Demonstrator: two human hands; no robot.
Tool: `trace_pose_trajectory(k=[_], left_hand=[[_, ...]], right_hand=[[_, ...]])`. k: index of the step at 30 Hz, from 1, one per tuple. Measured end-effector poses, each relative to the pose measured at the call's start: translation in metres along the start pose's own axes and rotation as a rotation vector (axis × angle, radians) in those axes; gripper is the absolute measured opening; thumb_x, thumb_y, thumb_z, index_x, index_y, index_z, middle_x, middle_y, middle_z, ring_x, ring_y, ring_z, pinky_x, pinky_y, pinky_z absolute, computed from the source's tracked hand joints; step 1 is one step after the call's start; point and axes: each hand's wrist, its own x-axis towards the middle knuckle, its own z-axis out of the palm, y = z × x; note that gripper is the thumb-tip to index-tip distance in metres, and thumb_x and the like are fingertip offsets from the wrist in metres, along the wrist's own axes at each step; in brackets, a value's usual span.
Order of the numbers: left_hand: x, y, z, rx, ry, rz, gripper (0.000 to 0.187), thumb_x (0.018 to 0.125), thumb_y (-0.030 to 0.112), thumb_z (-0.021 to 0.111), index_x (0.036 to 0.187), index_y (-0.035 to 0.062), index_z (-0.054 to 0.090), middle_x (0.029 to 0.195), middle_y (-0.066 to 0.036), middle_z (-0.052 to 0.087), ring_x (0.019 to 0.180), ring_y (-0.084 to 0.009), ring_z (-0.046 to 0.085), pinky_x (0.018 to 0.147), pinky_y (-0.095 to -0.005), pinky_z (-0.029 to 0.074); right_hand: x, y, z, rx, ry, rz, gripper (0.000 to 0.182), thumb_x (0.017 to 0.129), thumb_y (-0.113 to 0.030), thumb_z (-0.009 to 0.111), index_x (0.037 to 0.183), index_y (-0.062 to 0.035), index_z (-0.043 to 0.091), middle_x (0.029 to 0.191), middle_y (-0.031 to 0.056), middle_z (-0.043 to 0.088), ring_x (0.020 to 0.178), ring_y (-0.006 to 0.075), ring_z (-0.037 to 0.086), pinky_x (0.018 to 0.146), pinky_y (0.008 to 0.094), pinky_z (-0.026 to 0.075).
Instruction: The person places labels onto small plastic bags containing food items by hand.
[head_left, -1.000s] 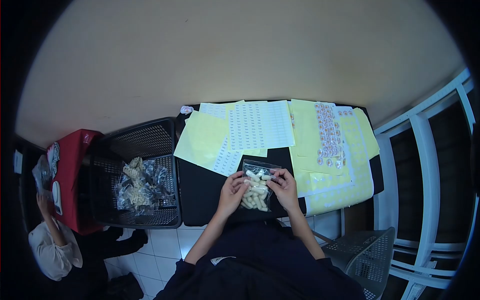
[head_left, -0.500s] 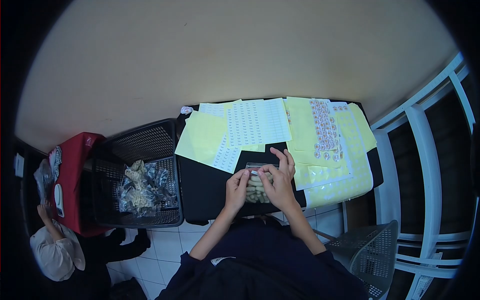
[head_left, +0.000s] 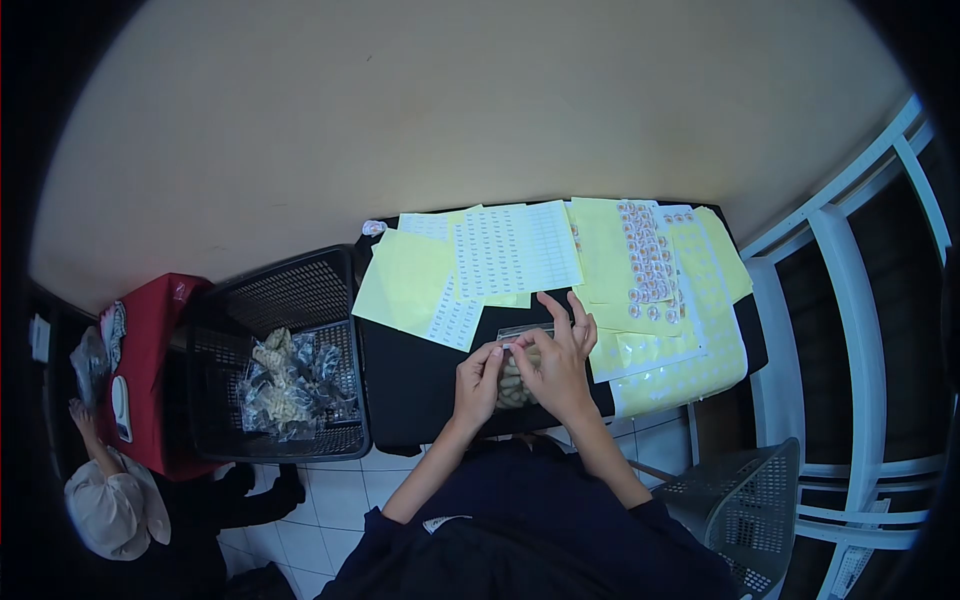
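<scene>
Busy black desk [head_left: 390, 385] here: printed label sheets [head_left: 518, 245] lie overlapped along the back, a plain yellow sheet [head_left: 405, 275] fans out to their left, and on the right come sheets dotted with round stickers [head_left: 650, 255], more yellow backing under them. A small crumpled piece [head_left: 374, 228] sits at the far left corner. Just beside the desk, a black crate [head_left: 275, 285] holds clear packets [head_left: 290, 390] of pale pieces, and beyond it there's a red table [head_left: 150, 365] with a white device [head_left: 121, 408] on it, a co-worker [head_left: 115, 510] seated alongside. Grey perforated plastic [head_left: 755, 510] stands off to the right.

Now the middle — the clear bag [head_left: 513, 385] of pale pieces is at the near edge of the desk, between the two hands, which hide its sides and much of its top. Left hand [head_left: 478, 385] comes in from below, fingers bent, its grip closed at thumb and forefinger on a tiny white slip [head_left: 507, 346] over the bag's upper part. Right hand [head_left: 560, 372] meets it there, thumb and forefinger together on the slip too — its other fingers lifted and spread, pointing up towards the sheets. Both forearms angle inward.
</scene>
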Motion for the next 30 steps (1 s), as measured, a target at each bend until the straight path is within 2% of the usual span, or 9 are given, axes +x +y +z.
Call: trace_pose_trajectory(k=[2,3,9,13,16,21,24,27,30], left_hand=[[0.001,0.002,0.004,-0.055,0.033,0.056,0.023,0.090,0.014,0.043,0.097,-0.0007,0.059,0.066,0.005,0.050,0.053,-0.0004,0.030,0.046,-0.0172,0.024],[0.001,0.003,0.004,-0.056,0.034,0.058,0.023,0.090,0.014,0.043,0.097,-0.0007,0.059,0.066,0.005,0.050,0.053,-0.0004,0.030,0.046,-0.0172,0.024],[0.003,-0.008,0.004,-0.065,0.050,0.126,0.019,0.089,0.012,0.046,0.091,-0.0021,0.059,0.077,-0.002,0.060,0.062,-0.0016,0.048,0.055,-0.0160,0.038],[-0.002,-0.010,0.003,-0.100,0.078,-0.010,0.013,0.086,0.009,0.051,0.087,-0.0014,0.059,0.079,-0.004,0.061,0.068,-0.0048,0.054,0.063,-0.0176,0.043],[0.002,-0.019,-0.001,-0.138,0.104,-0.073,0.008,0.084,0.006,0.055,0.083,-0.0002,0.059,0.077,-0.004,0.061,0.067,-0.0054,0.054,0.063,-0.0182,0.043],[0.008,-0.028,-0.011,-0.127,0.155,-0.071,0.009,0.083,0.007,0.057,0.081,-0.0010,0.058,0.076,-0.006,0.062,0.068,-0.0067,0.056,0.062,-0.0192,0.044],[0.007,-0.028,-0.014,-0.166,0.184,-0.213,0.016,0.086,0.014,0.053,0.081,-0.0003,0.058,0.075,-0.005,0.061,0.067,-0.0064,0.056,0.061,-0.0190,0.044],[0.006,-0.037,-0.020,-0.438,0.208,-0.234,0.026,0.090,0.021,0.046,0.087,-0.0023,0.058,0.075,-0.005,0.061,0.066,-0.0064,0.055,0.061,-0.0189,0.044],[0.001,-0.012,-0.030,0.128,-0.020,-0.204,0.036,0.090,0.020,0.044,0.111,-0.0074,0.049,0.092,-0.013,0.061,0.078,-0.0138,0.057,0.068,-0.0239,0.047]], right_hand=[[0.001,0.000,0.000,-0.020,0.016,-0.001,0.012,0.071,-0.019,0.063,0.068,-0.0084,0.059,0.124,0.0129,0.041,0.124,0.0368,0.021,0.098,0.0524,0.008],[0.002,0.000,0.000,-0.021,0.017,-0.003,0.012,0.071,-0.019,0.063,0.068,-0.0084,0.059,0.124,0.0129,0.041,0.124,0.0368,0.021,0.098,0.0524,0.008],[0.000,0.009,0.005,0.101,0.059,0.024,0.019,0.064,-0.022,0.070,0.066,-0.0090,0.057,0.115,0.0106,0.048,0.117,0.0311,0.033,0.097,0.0470,0.015],[0.002,0.016,0.003,0.212,0.020,0.147,0.024,0.060,-0.016,0.073,0.069,-0.0079,0.052,0.108,0.0090,0.051,0.103,0.0240,0.046,0.094,0.0429,0.024],[0.003,0.032,0.009,0.374,-0.043,0.122,0.027,0.060,-0.007,0.071,0.078,-0.0044,0.052,0.101,0.0120,0.052,0.095,0.0282,0.051,0.082,0.0341,0.040],[0.001,0.042,0.015,0.433,-0.058,0.151,0.033,0.065,-0.005,0.068,0.093,-0.0017,0.050,0.102,0.0137,0.052,0.090,0.0238,0.055,0.077,0.0315,0.045],[-0.003,0.043,0.021,0.661,-0.216,0.423,0.038,0.071,-0.004,0.066,0.104,-0.0013,0.048,0.104,0.0107,0.052,0.093,0.0161,0.054,0.073,0.0247,0.045],[-0.003,0.043,0.026,0.788,-0.267,0.507,0.042,0.075,-0.004,0.063,0.112,0.0001,0.043,0.105,0.0099,0.052,0.091,0.0137,0.053,0.072,0.0227,0.045],[0.002,0.039,0.031,0.490,-0.076,0.341,0.039,0.075,-0.008,0.062,0.109,0.0000,0.046,0.105,0.0113,0.051,0.093,0.0188,0.052,0.077,0.0291,0.043]])
